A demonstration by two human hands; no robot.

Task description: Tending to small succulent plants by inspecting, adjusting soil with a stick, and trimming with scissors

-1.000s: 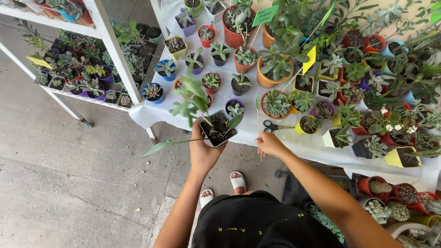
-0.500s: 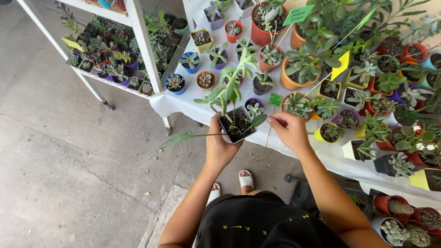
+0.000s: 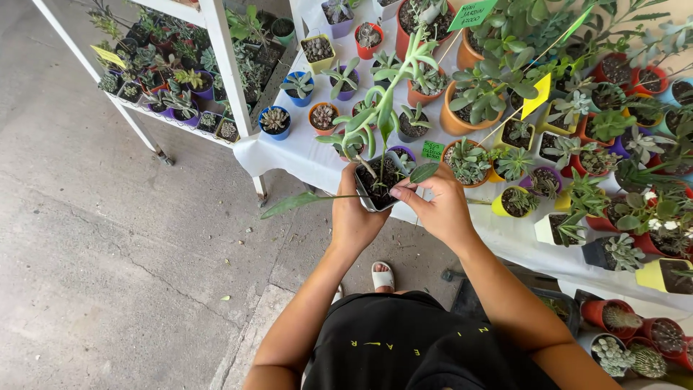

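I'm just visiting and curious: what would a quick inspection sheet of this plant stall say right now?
Surface: table under a white cloth, crowded with pots.
Job's things: small dark pot with a tall leafy plant, held in the air at the table edge.
Clutter: many small succulents in coloured pots, such as a blue pot; yellow tag.
Grippers: left hand cups the pot; right hand pinches its rim.
Cables: nothing seen.
Surroundings: white rack of more plants, concrete floor.

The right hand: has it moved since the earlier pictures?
Yes. The right hand left the white-clothed table edge and moved left onto the black pot beside the left hand.
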